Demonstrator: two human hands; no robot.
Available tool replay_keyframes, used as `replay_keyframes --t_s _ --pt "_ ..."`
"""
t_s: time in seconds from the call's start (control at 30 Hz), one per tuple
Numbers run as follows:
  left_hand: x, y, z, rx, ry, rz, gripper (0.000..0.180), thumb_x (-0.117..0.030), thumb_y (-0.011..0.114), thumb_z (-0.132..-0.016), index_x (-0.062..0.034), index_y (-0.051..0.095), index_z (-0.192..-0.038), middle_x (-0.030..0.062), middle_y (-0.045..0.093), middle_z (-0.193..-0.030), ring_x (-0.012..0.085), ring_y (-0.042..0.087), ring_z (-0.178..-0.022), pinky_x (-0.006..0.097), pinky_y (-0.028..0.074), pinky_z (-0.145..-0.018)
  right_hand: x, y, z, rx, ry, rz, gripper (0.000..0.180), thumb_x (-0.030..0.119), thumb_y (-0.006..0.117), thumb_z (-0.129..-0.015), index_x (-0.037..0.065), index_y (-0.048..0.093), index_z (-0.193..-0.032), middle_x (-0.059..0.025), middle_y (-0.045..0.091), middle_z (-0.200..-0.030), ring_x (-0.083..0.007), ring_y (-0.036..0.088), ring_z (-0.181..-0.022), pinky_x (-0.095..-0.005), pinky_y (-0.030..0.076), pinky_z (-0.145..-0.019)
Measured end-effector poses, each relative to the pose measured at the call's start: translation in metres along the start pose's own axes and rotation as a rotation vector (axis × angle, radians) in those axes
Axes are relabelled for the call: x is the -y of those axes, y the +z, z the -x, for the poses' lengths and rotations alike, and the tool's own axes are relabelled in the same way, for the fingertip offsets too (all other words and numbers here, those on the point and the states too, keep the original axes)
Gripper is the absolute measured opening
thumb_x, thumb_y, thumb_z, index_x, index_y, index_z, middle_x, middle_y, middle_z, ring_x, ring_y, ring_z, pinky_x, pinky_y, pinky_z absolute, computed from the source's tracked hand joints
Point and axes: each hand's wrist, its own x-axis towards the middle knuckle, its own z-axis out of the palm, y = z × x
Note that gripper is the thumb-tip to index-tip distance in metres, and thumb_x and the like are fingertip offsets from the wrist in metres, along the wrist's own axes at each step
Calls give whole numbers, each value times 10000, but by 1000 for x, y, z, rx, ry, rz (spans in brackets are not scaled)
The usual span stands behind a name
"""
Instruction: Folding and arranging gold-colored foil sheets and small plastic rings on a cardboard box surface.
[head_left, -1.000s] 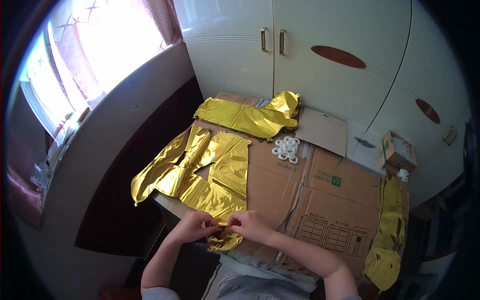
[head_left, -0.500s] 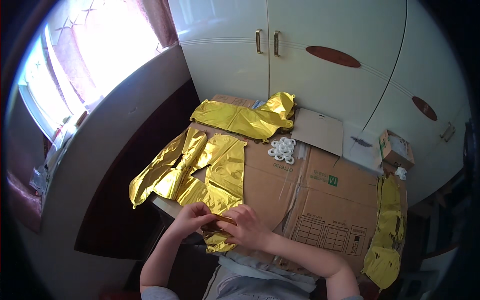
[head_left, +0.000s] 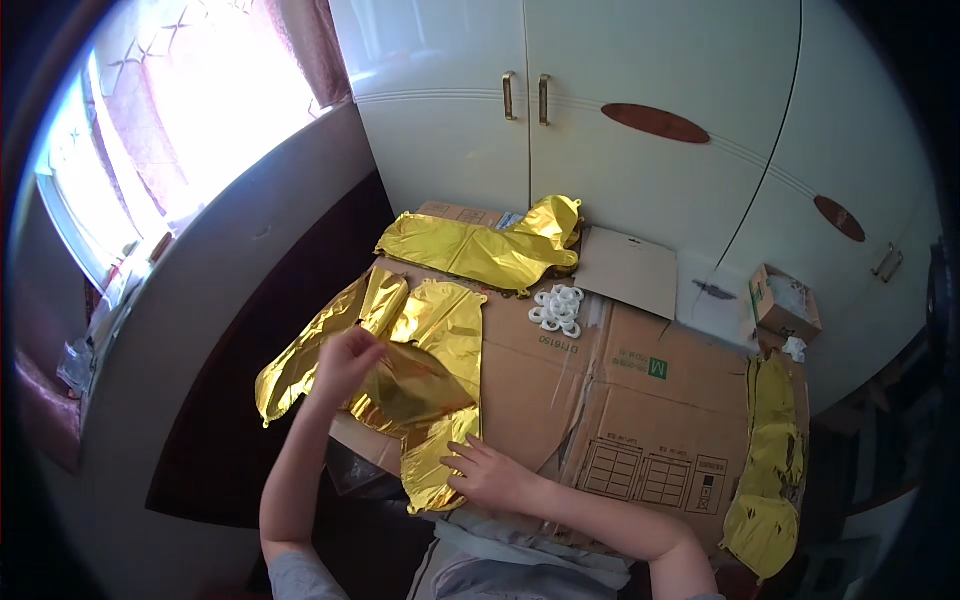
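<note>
A flat gold foil balloon (head_left: 440, 325) lies on the near left of the cardboard. My left hand (head_left: 348, 362) is closed in a pinch on a lifted flap of it, which stretches to the right below the fingers. At the balloon's lower part, close to the front edge, my right hand (head_left: 490, 476) rests with its fingers apart, fingertips on the foil. Crumpled gold foil (head_left: 290, 370) lies to the left, partly behind my left hand; whether it is a separate balloon I cannot tell.
A stack of gold foil balloons (head_left: 470, 250) lies at the back, more gold foil (head_left: 770, 450) along the right edge. White rings (head_left: 557, 311) are piled mid-table on flattened cardboard (head_left: 540, 400). Behind are a grey-brown board (head_left: 628, 272), a small open box (head_left: 787, 302) and white cupboards (head_left: 640, 60).
My left hand has moved up and away from my right, pulling a foil flap with it. My right hand has let go of the foil, its fingers now spread on the balloon's lower part.
</note>
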Motion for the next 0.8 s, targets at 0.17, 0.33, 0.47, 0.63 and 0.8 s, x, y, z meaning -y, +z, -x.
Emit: replay_keyframes --t_s 0.17,0.33,0.47,0.63,0.8 --pt "28 -42 -46 -257 13 -40 134 -117 649 -794 11 610 -803 46 623 -675 74 553 -602 226 442 -541 0 11 1 -21 24 -55 180 167 541 -743 56 549 -884 -110 558 -1123 -304 468 -1167 -463 362 -993" --pt "62 -85 -63 -473 -19 37 144 -119 621 -813 24 605 -803 40 600 -678 84 539 -598 230 429 -523 2 9 -2 1 57 -54 174 177 537 -763 52 548 -883 -105 563 -1121 -287 490 -1150 -460 371 -986" --pt "92 -122 -42 -568 -128 211 125 -126 619 -818 -7 593 -790 -7 540 -639 58 468 -542 205 350 -463 2 8 -2 -14 60 -65 168 169 537 -763 53 549 -883 -101 564 -1122 -279 498 -1143 -454 382 -978" --pt "118 -142 11 -648 -330 332 123 -168 584 -848 -51 553 -824 -22 496 -612 34 374 -411 182 250 -353 1 10 -1 8 85 -84 202 161 559 -742 32 581 -895 -109 580 -1061 -285 494 -1133 -450 363 -984" --pt "164 -145 62 -749 -453 407 121 -161 582 -849 -62 541 -794 -20 483 -580 36 339 -365 182 222 -332 0 4 -4 41 95 -193 201 158 553 -765 11 578 -901 -120 587 -1015 -299 500 -1118 -460 346 -997"
